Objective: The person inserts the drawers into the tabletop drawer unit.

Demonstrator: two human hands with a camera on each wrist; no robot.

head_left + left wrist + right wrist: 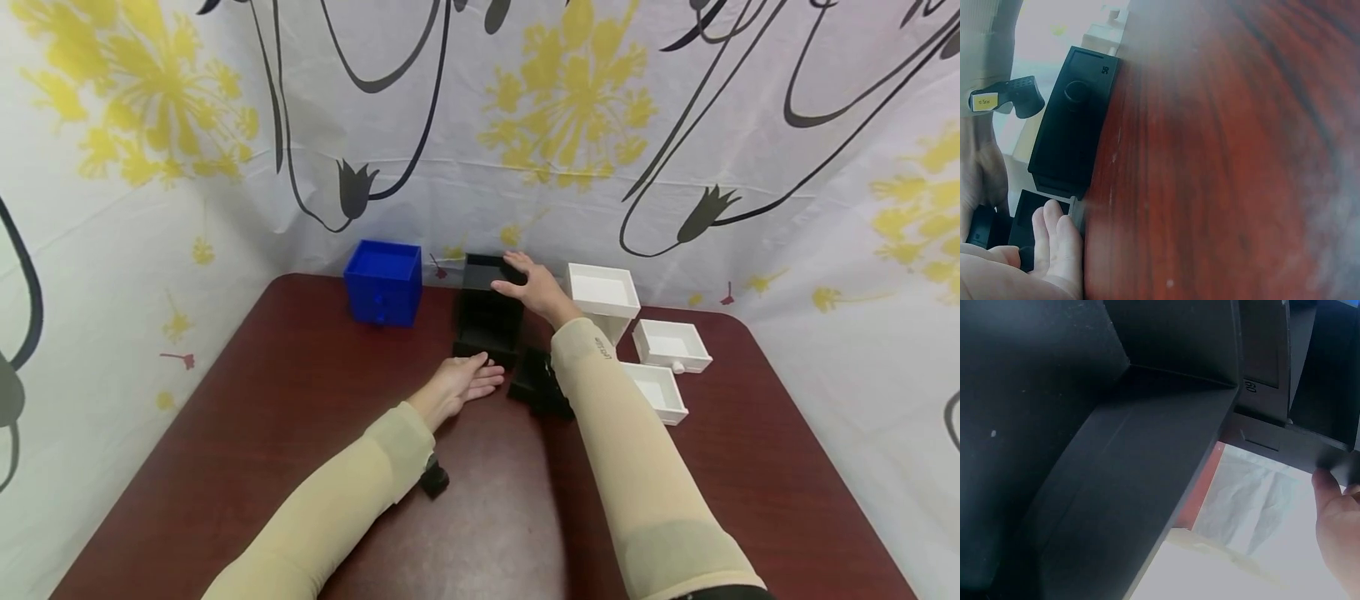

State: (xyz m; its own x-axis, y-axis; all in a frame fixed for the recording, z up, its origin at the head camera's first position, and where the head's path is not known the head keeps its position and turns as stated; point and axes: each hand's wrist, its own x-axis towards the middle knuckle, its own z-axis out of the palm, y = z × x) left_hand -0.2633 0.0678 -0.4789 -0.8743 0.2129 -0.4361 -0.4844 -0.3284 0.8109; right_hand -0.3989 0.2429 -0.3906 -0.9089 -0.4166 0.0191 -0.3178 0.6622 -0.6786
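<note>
A small black drawer cabinet [491, 279] stands at the back middle of the table, with a black drawer [486, 337] sticking out low at its front. My left hand [457, 386] is at that drawer's front, fingers straight and thumb close to a round knob [1026, 257]. My right hand [538, 287] rests at the cabinet's upper right, thumb and fingers spread; in the right wrist view its thumb [1327, 487] touches the black edge. Just right of the cabinet lies a loose black drawer [536, 383], partly behind my right sleeve; its knobbed front shows in the left wrist view.
A blue drawer box [382, 283] stands at the back left. On the right are a white cabinet [603, 292] and two loose white drawers, one farther back [671, 343] and one nearer [660, 392]. A patterned cloth [480, 125] hangs behind the table.
</note>
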